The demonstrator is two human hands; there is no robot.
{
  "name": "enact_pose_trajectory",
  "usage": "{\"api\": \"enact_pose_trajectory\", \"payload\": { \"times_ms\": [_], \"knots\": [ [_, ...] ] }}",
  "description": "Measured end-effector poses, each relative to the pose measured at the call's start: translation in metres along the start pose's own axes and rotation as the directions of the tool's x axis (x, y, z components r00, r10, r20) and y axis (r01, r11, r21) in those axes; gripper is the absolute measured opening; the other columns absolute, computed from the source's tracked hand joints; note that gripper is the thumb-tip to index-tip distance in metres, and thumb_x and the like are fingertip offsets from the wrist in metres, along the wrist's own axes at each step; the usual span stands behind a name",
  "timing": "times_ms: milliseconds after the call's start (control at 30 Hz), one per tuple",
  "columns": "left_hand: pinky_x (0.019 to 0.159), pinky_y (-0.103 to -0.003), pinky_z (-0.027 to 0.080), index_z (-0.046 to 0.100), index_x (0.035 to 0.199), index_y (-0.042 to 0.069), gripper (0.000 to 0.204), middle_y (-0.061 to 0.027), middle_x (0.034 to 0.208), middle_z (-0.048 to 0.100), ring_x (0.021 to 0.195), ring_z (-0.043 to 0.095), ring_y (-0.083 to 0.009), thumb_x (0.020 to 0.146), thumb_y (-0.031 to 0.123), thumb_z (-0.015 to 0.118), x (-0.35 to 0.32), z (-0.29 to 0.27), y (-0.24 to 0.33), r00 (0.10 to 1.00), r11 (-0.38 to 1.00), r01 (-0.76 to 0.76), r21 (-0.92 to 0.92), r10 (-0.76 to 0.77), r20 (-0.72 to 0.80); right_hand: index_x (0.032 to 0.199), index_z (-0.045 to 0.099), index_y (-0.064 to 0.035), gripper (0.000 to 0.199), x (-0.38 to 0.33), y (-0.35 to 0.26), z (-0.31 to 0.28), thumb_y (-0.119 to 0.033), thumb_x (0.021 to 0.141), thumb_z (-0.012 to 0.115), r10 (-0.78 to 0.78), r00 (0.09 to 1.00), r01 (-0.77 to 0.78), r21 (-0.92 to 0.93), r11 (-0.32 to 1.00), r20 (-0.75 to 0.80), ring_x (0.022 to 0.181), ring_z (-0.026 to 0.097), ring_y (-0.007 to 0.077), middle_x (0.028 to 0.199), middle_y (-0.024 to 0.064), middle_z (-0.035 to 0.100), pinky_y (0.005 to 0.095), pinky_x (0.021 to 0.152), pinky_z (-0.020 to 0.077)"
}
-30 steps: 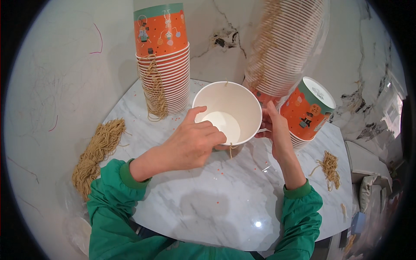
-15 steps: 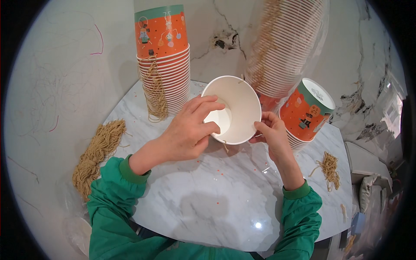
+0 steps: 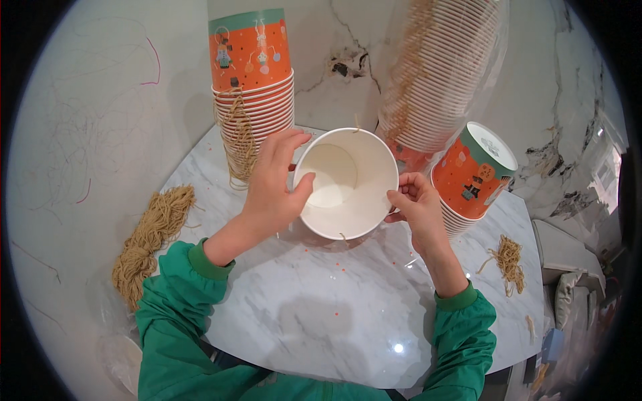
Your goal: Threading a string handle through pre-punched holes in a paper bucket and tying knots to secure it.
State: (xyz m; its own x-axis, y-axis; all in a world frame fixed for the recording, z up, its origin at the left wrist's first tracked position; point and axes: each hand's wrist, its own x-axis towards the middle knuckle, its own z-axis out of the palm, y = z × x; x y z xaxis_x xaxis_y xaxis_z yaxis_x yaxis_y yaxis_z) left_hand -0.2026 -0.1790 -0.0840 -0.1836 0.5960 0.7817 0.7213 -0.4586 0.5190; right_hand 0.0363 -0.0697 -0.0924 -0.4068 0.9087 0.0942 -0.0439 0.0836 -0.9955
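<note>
A white-lined paper bucket (image 3: 361, 200) is held above the table with its mouth facing me. Short ends of tan string (image 3: 356, 122) poke out at its far rim, and another bit of string (image 3: 343, 236) shows at its near rim. My right hand (image 3: 422, 208) pinches the bucket's right edge between thumb and fingers. At the left side is my left hand (image 3: 277, 179), its fingers spread and extended; the thumb tip overlaps the rim, and whether it touches I cannot tell. Part of that hand's fingers is hidden behind the bucket.
Upside-down stacked orange-and-green buckets (image 3: 251, 57) stand at the back left with strings hanging down. A tall bagged stack (image 3: 441, 73) leans at the back, a shorter stack (image 3: 471, 174) right. String bundles (image 3: 157, 230) lie left and a small pile (image 3: 509, 264) right on the marble table (image 3: 287, 321).
My left hand has drawn out of the bucket's mouth to its left side, fingers spreading. The bucket has shifted slightly left and nearer, turning its mouth more toward me. My right hand keeps its hold.
</note>
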Motion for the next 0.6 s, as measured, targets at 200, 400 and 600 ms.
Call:
{"api": "enact_pose_trajectory", "payload": {
  "times_ms": [200, 400, 600],
  "knots": [
    [0.085, -0.035, 0.055, 0.067, 0.120, -0.001, 0.030, -0.0105, 0.105, 0.070, 0.095, 0.069, -0.0265, 0.091, 0.002, 0.057, 0.002, -0.006, -0.039, 0.993, 0.996, 0.094, -0.005, -0.094, 0.071, 0.110, 0.058, -0.0023, 0.018, -0.012, -0.013, 0.008, -0.009, 0.096, 0.069, 0.033, 0.994, -0.033, -0.007, 0.999, 0.106, 0.079, 0.066, 0.0105, 0.093, 0.0037, 0.067, 0.0273, 0.062, 0.0587],
    [0.077, -0.028, 0.057, 0.069, 0.126, -0.001, 0.031, -0.0061, 0.107, 0.074, 0.087, 0.070, -0.0113, 0.096, 0.002, 0.061, 0.008, -0.015, -0.052, 0.803, 0.650, 0.589, -0.480, -0.534, 0.263, 0.111, 0.061, -0.0025, 0.020, -0.020, -0.020, 0.015, -0.016, 0.099, 0.069, -0.060, 0.961, 0.040, 0.078, 0.996, 0.271, 0.080, 0.066, 0.0094, 0.092, 0.0026, 0.068, 0.0259, 0.066, 0.0563],
    [0.080, -0.029, 0.058, 0.069, 0.126, -0.001, 0.030, -0.0056, 0.109, 0.074, 0.091, 0.070, -0.0112, 0.097, 0.003, 0.062, 0.009, -0.016, -0.055, 0.778, 0.615, 0.625, -0.480, -0.539, 0.322, 0.114, 0.063, -0.0016, 0.023, -0.006, 0.004, 0.009, -0.020, 0.100, 0.068, -0.015, 0.985, 0.029, -0.080, 0.996, 0.171, 0.082, 0.064, 0.0090, 0.093, 0.0024, 0.067, 0.0252, 0.066, 0.0558]
  ]
}}
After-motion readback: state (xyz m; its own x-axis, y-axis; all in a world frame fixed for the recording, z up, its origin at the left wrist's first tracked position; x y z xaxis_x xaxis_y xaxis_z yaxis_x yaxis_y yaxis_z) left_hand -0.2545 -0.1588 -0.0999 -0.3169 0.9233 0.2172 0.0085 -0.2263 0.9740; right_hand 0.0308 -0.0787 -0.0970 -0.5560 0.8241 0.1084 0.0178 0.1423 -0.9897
